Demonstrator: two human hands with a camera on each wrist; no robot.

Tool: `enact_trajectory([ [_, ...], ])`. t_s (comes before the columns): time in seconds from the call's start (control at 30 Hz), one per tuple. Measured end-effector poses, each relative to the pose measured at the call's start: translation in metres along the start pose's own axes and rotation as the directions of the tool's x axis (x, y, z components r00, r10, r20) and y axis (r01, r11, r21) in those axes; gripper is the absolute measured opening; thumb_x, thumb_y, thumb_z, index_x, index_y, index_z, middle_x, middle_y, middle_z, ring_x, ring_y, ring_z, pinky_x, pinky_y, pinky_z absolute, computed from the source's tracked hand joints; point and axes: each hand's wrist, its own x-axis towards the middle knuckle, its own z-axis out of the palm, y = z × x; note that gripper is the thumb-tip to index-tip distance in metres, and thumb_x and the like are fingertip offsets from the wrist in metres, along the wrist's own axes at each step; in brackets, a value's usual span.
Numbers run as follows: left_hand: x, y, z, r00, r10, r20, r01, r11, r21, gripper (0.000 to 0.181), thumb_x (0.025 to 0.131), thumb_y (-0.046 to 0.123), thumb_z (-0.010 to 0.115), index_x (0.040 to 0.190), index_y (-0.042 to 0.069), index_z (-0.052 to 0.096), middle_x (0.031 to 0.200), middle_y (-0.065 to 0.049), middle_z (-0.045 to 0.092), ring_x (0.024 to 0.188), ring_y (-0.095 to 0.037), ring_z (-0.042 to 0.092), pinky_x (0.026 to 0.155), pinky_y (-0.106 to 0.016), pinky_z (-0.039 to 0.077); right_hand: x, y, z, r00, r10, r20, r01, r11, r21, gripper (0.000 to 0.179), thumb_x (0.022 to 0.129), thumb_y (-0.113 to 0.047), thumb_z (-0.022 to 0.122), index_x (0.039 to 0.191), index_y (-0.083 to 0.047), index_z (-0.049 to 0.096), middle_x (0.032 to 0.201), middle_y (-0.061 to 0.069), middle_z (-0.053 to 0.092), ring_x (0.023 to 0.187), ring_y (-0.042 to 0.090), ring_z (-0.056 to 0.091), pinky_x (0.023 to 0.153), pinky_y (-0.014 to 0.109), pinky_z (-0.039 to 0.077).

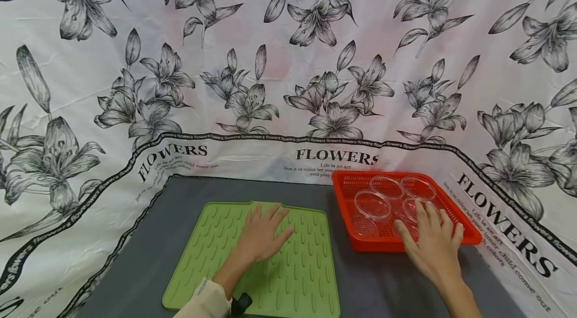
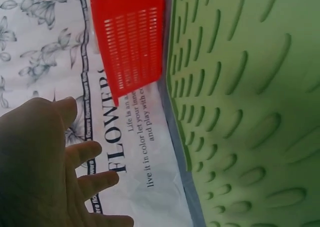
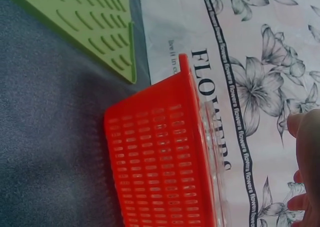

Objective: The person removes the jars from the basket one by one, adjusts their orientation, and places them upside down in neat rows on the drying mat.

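Note:
A red plastic basket (image 1: 365, 246) stands at the right of the table, holding several clear round dishes (image 1: 372, 205), some of them overlapping. Over its front right part hovers my right hand (image 1: 435, 243), fingers spread and holding nothing; whether a fingertip touches a dish I cannot tell. To the left lies a green ribbed mat (image 1: 302, 278). My left hand (image 1: 261, 238) is above that mat with its fingers apart, nothing in it. In the left wrist view, the left hand's fingers are loosely extended, with the basket beyond them.
The table wears a dark grey cover (image 1: 135, 278). Behind and at both sides hangs a white cloth (image 1: 252, 163) printed with black flowers and lettering. A strip of grey table separates the mat from the basket.

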Motion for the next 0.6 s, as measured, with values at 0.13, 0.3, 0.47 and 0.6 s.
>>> enact_trajectory([
  [0.13,-0.004,-0.004,0.001,1.000,-0.006,0.021,0.006,1.000,-0.004,0.057,0.105,0.053,0.045,0.154,0.024,0.046,0.161,-0.012,0.042,0.149,-0.056,0.026,0.118,-0.074,0.022,0.001,-0.001,0.005,1.000,0.001,-0.003,-0.001,1.000,0.014,0.077,0.101,-0.056,0.050,0.154,-0.001,0.036,0.152,0.035,0.036,0.137,0.058,0.023,0.110,0.082,0.004],
  [0.3,-0.010,-0.013,0.004,0.999,-0.020,0.036,0.021,1.000,-0.004,0.058,0.105,0.055,0.044,0.154,0.024,0.047,0.161,-0.012,0.042,0.149,-0.056,0.026,0.118,-0.075,0.020,0.004,-0.003,0.013,1.000,0.002,0.012,-0.002,0.999,0.032,0.077,0.101,-0.055,0.052,0.153,0.000,0.038,0.152,0.036,0.036,0.138,0.058,0.023,0.109,0.083,0.005],
  [0.47,-0.016,-0.022,0.007,0.997,-0.052,0.052,0.051,0.999,0.006,0.057,0.105,0.054,0.045,0.154,0.025,0.047,0.161,-0.011,0.043,0.149,-0.056,0.027,0.118,-0.075,0.022,0.006,-0.004,0.020,0.999,0.013,0.040,-0.015,0.999,0.031,0.079,0.100,-0.057,0.052,0.153,0.000,0.038,0.152,0.036,0.036,0.135,0.059,0.024,0.108,0.083,0.007],
  [0.6,-0.021,-0.029,0.008,0.996,-0.067,0.059,0.066,0.998,0.018,0.057,0.104,0.055,0.046,0.153,0.025,0.048,0.161,-0.010,0.043,0.148,-0.056,0.028,0.117,-0.075,0.023,0.008,-0.005,0.026,0.998,0.026,0.051,-0.028,0.999,0.037,0.082,0.099,-0.057,0.054,0.153,0.001,0.037,0.152,0.036,0.037,0.135,0.058,0.025,0.110,0.082,0.007],
])
